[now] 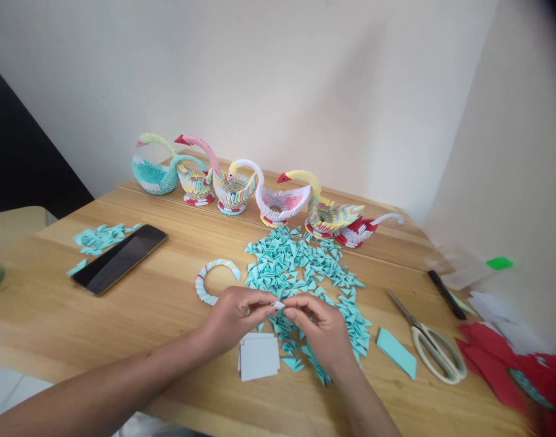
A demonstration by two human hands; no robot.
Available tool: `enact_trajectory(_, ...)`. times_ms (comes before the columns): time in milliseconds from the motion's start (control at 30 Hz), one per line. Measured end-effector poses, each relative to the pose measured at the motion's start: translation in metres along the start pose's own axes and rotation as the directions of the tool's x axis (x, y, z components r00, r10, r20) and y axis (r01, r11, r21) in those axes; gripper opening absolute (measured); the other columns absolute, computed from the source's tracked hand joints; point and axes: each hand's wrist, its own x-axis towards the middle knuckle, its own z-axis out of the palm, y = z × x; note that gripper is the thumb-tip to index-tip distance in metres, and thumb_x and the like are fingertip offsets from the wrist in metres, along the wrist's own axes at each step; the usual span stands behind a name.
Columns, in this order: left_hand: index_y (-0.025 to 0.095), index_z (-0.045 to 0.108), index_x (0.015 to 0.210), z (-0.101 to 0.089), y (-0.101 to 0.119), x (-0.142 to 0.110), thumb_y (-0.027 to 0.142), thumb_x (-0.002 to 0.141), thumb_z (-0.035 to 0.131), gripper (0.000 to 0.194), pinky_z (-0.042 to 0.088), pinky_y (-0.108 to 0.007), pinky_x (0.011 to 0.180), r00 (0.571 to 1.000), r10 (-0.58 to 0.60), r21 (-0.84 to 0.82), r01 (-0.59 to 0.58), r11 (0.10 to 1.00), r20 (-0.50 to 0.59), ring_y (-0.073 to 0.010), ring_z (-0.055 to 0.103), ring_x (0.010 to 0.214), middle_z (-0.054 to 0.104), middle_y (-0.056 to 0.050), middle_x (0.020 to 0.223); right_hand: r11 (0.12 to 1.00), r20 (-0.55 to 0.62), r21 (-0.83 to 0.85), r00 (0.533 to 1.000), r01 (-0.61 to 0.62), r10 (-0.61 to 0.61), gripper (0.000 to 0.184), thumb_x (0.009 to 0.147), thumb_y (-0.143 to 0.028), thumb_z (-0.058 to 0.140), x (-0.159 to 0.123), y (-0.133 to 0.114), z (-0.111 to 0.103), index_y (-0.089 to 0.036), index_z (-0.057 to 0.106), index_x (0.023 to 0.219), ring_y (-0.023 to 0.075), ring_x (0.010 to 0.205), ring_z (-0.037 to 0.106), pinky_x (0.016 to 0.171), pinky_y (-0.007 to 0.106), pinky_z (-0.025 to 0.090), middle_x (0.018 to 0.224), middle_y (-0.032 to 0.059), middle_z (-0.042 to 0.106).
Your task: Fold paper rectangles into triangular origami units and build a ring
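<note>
A small folded piece of white paper [278, 305] is pinched between the fingertips of my left hand [241, 312] and my right hand [318, 325]. Both hands are closed on it, and the fingers partly cover it. Under and behind them spreads a large heap of folded turquoise paper triangles [282, 261]. Just below my left hand lies a stack of white paper rectangles [260, 357]. A curved striped piece made of folded paper [203, 285] rests on the table beyond my left wrist.
Several folded-paper swans [282, 203] line the back of the wooden table [191, 388]. On the left are a phone [119, 259] and a smaller turquoise pile [100, 238]. To the right lie turquoise paper strips [396, 353], scissors [426, 337], a black cutter [446, 295] and red paper [490, 358].
</note>
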Motion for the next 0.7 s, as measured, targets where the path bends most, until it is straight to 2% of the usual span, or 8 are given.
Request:
enact_trajectory(133, 0.016, 0.074, 0.091, 0.0006, 0.0039, -0.0016, 0.025, 0.086, 0.059, 0.019, 0.047, -0.023, 0.065, 0.988, 0.156, 0.152, -0.153, 0.977, -0.013, -0.0165, 0.066, 0.069, 0.074, -0.006, 0.077, 0.999, 0.012, -0.015, 0.999, -0.047, 0.047, 0.008, 0.079, -0.027, 0.066, -0.0012, -0.0003, 0.0013, -0.021, 0.071, 0.079, 0.0151, 0.065, 0.062, 0.061, 0.024, 0.048, 0.072, 0.0002, 0.069)
enact_trajectory(267, 0.017, 0.074, 0.093, 0.0007, 0.0055, -0.0024, 0.022, 0.085, 0.059, 0.018, 0.047, -0.023, 0.066, 0.976, 0.216, 0.177, -0.213, 0.961, 0.001, -0.0167, 0.067, 0.070, 0.075, -0.006, 0.079, 0.998, 0.040, -0.028, 0.997, -0.064, 0.065, 0.011, 0.080, -0.028, 0.064, -0.0012, -0.0024, 0.0035, -0.020, 0.067, 0.073, 0.0136, 0.061, 0.058, 0.057, 0.023, 0.044, 0.066, -0.0012, 0.065)
enact_trajectory(400, 0.015, 0.074, 0.087, -0.0006, 0.0055, -0.0025, 0.025, 0.085, 0.062, 0.016, 0.046, -0.023, 0.065, 0.988, 0.157, 0.150, -0.155, 0.976, 0.005, -0.0169, 0.067, 0.069, 0.074, -0.005, 0.077, 0.997, 0.059, -0.052, 0.996, -0.059, 0.062, 0.014, 0.083, -0.029, 0.061, -0.0015, -0.0045, 0.0041, -0.020, 0.064, 0.073, 0.0125, 0.060, 0.055, 0.056, 0.022, 0.042, 0.065, -0.0021, 0.062)
enact_trajectory(533, 0.013, 0.073, 0.078, -0.0004, 0.0028, -0.0014, 0.028, 0.084, 0.063, 0.019, 0.044, -0.022, 0.060, 0.997, 0.076, 0.141, -0.071, 0.988, -0.029, -0.0161, 0.064, 0.064, 0.073, -0.005, 0.070, 0.995, 0.038, -0.100, 0.999, 0.021, -0.018, 0.013, 0.085, -0.028, 0.059, -0.0019, -0.0051, 0.0045, -0.020, 0.064, 0.075, 0.0135, 0.063, 0.057, 0.061, 0.023, 0.044, 0.069, -0.0012, 0.064)
enact_trajectory(700, 0.014, 0.073, 0.078, 0.0003, 0.0008, -0.0009, 0.028, 0.084, 0.063, 0.019, 0.044, -0.022, 0.060, 0.996, 0.084, 0.138, -0.078, 0.987, -0.037, -0.0154, 0.063, 0.063, 0.072, -0.005, 0.069, 0.984, 0.030, -0.127, 0.992, 0.128, -0.126, 0.007, 0.086, -0.025, 0.060, -0.0028, -0.0055, 0.0044, -0.022, 0.066, 0.085, 0.0156, 0.073, 0.061, 0.068, 0.025, 0.047, 0.080, 0.0013, 0.067)
